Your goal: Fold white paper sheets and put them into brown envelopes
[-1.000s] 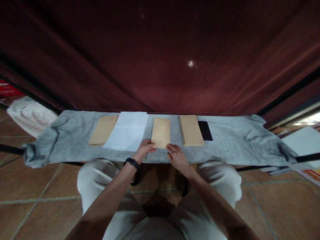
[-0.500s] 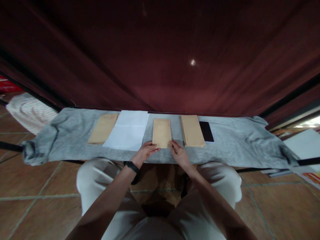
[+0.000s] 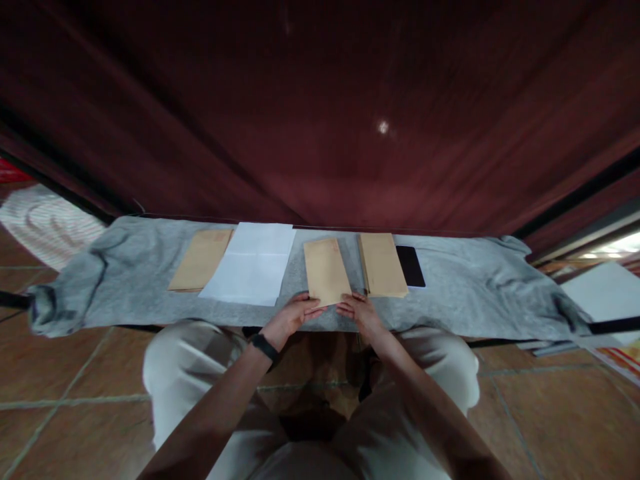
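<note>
A brown paper envelope [image 3: 327,272] lies between my hands over the grey cloth, its near edge toward me and its far end tilted left. My left hand [image 3: 296,313] grips the near left corner, thumb on top and fingers beneath. At the near right corner my right hand [image 3: 361,312] holds the same envelope in a pinch. To the right sits a stack of brown envelopes [image 3: 384,265], close to my right fingers but apart from the held one. White paper sheets [image 3: 250,263] with a crease across lie to the left.
More brown envelopes [image 3: 201,260] lie at the far left, beside the white sheets. A dark phone-like slab [image 3: 411,267] rests right of the stack. The grey cloth [image 3: 465,287] covers a narrow bench above my knees, with a dark red curtain [image 3: 320,133] behind it.
The envelope has turned, its near end swinging right and closer to me. Both hands have moved slightly toward me with it, my right hand's fingers now further around its corner.
</note>
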`<state>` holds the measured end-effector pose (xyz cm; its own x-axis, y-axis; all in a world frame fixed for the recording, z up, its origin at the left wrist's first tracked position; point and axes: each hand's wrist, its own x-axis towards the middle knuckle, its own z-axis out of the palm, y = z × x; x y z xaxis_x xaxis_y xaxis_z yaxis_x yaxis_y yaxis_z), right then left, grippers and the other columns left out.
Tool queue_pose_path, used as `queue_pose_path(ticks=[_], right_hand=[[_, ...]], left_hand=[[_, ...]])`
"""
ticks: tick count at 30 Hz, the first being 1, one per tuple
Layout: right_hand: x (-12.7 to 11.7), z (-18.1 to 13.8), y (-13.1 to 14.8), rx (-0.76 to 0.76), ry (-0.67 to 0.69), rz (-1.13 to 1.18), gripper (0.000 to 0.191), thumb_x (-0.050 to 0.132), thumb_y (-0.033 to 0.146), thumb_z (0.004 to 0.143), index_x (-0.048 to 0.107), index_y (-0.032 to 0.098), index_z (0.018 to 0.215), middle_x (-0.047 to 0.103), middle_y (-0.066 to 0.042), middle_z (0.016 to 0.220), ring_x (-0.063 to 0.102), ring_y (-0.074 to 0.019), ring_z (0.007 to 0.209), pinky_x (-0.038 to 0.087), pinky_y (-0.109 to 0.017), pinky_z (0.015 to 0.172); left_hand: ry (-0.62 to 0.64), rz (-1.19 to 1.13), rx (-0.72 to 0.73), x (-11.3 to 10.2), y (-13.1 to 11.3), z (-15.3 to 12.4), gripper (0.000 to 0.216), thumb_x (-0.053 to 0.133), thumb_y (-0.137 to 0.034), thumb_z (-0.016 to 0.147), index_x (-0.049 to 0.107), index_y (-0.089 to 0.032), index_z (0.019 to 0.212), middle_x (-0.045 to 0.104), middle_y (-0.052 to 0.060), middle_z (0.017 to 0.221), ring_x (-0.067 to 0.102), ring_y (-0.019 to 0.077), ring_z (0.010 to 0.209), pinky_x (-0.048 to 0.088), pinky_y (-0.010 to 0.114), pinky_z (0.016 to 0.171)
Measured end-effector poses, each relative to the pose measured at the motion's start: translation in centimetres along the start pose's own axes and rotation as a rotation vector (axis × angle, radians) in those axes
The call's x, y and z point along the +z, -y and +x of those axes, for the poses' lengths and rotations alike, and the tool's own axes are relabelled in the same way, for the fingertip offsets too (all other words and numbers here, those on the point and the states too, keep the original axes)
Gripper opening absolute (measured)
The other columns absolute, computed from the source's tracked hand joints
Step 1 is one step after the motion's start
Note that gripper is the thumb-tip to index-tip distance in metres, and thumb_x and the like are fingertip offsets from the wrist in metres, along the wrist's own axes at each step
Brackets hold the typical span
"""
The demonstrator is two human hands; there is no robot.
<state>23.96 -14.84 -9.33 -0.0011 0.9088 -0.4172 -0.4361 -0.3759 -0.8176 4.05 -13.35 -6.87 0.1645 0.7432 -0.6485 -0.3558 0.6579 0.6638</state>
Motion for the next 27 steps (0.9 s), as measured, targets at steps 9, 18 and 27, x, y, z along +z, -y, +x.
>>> queue_pose_path(ticks=[9,18,27], right_hand=[[-0.4,-0.5,0.9,0.075,0.06,-0.048,0.025,0.085,0.028,0.069,0.066,0.018,0.081,0.073,-0.004,0.073,0.075,-0.0218,0.068,0.064,-0.035,0.064],[0.1,-1.0,0.4,0.072,0.048,-0.001,0.024,0.082,0.029,0.073,0.066,0.019,0.088,0.075,-0.002,0.079,0.073,-0.0168,0.064,0.063,-0.029,0.063],[0.5,-1.6,-0.5,0.137,0.118,0.195,0.034,0.092,0.031,0.064,0.07,0.016,0.085,0.076,-0.003,0.086,0.073,-0.0162,0.073,0.063,-0.03,0.076]], left_hand=[[-0.018,0.003,0.036,-0.3,-2.3,0.8,0.029,0.086,-0.019,0.071,0.071,-0.014,0.095,0.079,0.009,0.087,0.077,0.0214,0.078,0.061,0.028,0.068],[-0.079,-0.052,0.163,-0.6,-3.7,3.6,0.036,0.08,-0.012,0.073,0.07,-0.009,0.108,0.08,0.012,0.095,0.077,0.0246,0.087,0.062,0.032,0.08],[-0.122,0.152,0.344,0.4,-3.1,4.3,0.041,0.079,-0.024,0.074,0.069,-0.009,0.11,0.077,0.016,0.106,0.073,0.0324,0.103,0.059,0.044,0.089]])
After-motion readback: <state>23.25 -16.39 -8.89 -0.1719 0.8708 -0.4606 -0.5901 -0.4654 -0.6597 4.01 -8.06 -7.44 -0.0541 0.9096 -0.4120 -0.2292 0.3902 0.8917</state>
